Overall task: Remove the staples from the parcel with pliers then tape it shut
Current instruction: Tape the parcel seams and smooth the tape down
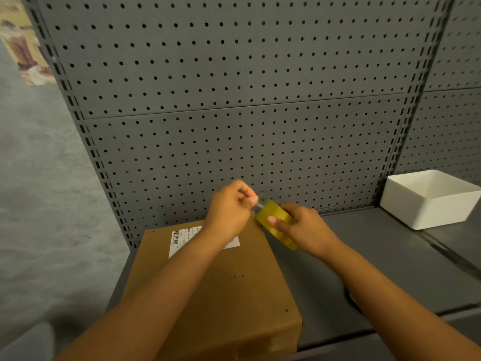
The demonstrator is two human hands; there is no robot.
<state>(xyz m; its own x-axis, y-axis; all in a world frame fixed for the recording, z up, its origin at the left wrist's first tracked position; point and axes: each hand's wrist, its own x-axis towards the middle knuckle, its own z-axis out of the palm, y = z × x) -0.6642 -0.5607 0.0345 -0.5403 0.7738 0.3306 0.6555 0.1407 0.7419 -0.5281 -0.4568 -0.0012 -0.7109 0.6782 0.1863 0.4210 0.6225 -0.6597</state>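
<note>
Grey perforated metal back panel [234, 74] behind a grey metal shelf [377, 256]; shelf is the work surface.

Brown rectangular cardboard parcel [208, 277] lies flat on the shelf's left end, directly under both forearms, white barcode label [182, 238] on its far end. Small dark marks near mid-top; can't tell whether they are staple holes or staples. No pliers in view.

Yellowish roll of clear packing tape [276, 225] is held in the air above the parcel's far right corner. Right hand [304, 227] has its grip clamped on the roll, thumb across the side face. Left hand [229, 209] has fingers curled together, pinching what looks like the free tape end just beside the roll; the film itself is blurred.

Judgement: taping stage, tape being started. Parcel looks stiff, flat-topped, moderately light; hold by side edges or press down on the top. Tape film is thin, sticky, prone to folding on itself: keep the pinch at the end, keep tension.

White open plastic bin [429, 199] sits well apart to the right.
</note>
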